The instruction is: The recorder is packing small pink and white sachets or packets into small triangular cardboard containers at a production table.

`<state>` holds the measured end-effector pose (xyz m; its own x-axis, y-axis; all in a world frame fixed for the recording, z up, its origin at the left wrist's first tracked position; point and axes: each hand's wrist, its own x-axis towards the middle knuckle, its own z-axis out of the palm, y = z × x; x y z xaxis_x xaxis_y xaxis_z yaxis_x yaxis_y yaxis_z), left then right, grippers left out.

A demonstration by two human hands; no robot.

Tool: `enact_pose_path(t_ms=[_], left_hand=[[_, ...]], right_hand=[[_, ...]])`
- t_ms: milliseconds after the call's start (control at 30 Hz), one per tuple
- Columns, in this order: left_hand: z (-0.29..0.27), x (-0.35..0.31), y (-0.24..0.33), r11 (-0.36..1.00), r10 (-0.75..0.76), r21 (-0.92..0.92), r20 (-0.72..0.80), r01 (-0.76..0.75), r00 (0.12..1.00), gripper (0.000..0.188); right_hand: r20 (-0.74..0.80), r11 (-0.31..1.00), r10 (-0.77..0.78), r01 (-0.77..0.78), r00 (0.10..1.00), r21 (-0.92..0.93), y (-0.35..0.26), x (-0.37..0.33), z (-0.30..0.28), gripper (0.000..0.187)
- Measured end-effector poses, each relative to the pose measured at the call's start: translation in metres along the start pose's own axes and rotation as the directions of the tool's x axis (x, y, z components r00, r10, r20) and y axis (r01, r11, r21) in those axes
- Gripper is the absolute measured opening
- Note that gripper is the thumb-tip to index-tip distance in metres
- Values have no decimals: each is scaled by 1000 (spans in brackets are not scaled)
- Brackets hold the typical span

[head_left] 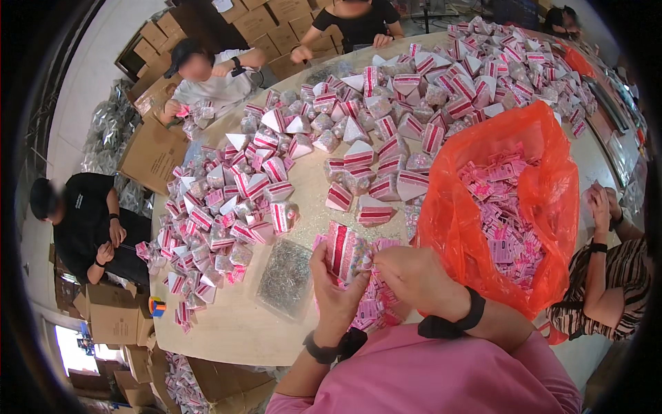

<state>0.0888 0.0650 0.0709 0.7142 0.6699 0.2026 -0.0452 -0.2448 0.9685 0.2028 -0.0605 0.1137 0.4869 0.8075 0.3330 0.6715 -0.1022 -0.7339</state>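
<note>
My left hand grips a wedge shaped like a slice of layer cake, pink, white and red with a speckled side. Its striped face is turned up. My right hand is closed at the wedge's right edge, fingertips pinched together; whatever they hold is hidden. Small pink printed cards lie in a heap beneath both hands. Left of them sits a shallow clear tray full of fine metal pieces, perhaps pins or fasteners.
A red-orange plastic bag of pink cards stands open at my right. Many more cake-slice wedges cover the table. Co-workers sit at the left and far sides; another person's hands are at the right. Cardboard boxes stand at the left.
</note>
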Motion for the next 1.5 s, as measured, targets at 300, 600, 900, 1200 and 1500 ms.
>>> enact_pose_path(t_ms=[300, 600, 900, 1200, 1500], left_hand=[[1, -7, -1, 976, -7, 218, 29, 1, 1000, 74], [-3, -20, -55, 887, -428, -108, 178, 450, 886, 58], [-141, 40, -13, 599, -356, -749, 65, 281, 932, 34], [-71, -24, -96, 658, -608, -336, 290, 674, 739, 30], [-6, -53, -126, 538, -677, 82, 635, 839, 372, 35]], right_hand=[[218, 815, 287, -357, 933, 457, 7, 3, 5, 13], [412, 455, 361, -543, 837, 705, 54, -17, 46, 16], [407, 455, 425, -579, 809, 677, 101, -49, 52, 17], [518, 435, 397, -652, 758, 621, 109, -55, 69, 16], [578, 383, 500, -763, 645, 521, 138, -73, 73, 20]])
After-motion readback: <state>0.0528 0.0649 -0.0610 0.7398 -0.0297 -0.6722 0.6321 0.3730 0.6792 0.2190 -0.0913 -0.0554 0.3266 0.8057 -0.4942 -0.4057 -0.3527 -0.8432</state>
